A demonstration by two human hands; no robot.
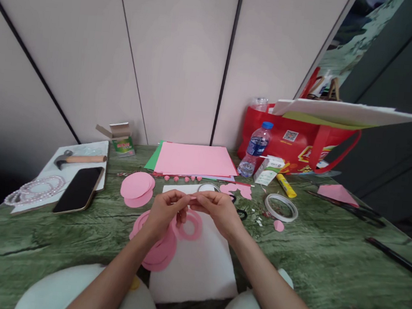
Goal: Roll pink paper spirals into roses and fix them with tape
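Above a white board (194,275), my left hand (167,209) and my right hand (218,211) meet fingertip to fingertip. Pinched between them is a small piece of pink paper (193,199), mostly covered by the fingers. Under my left hand lie pink paper circles (160,254) with curved cuts in them, partly hidden by the wrist. A pink paper ring (199,229) rests on the board just below the fingertips. Uncut pink paper discs (137,187) are stacked to the left. Small rolled pink paper pieces (176,178) stand in a row beyond my hands.
Pink sheets (196,159) lie at the back. Left are a phone (79,190), a hammer (85,159) and a beaded string (37,189). Right are a water bottle (255,152), a small carton (269,170), a glue stick (286,185), a tape roll (293,216), scissors (360,213) and a red bag (301,144).
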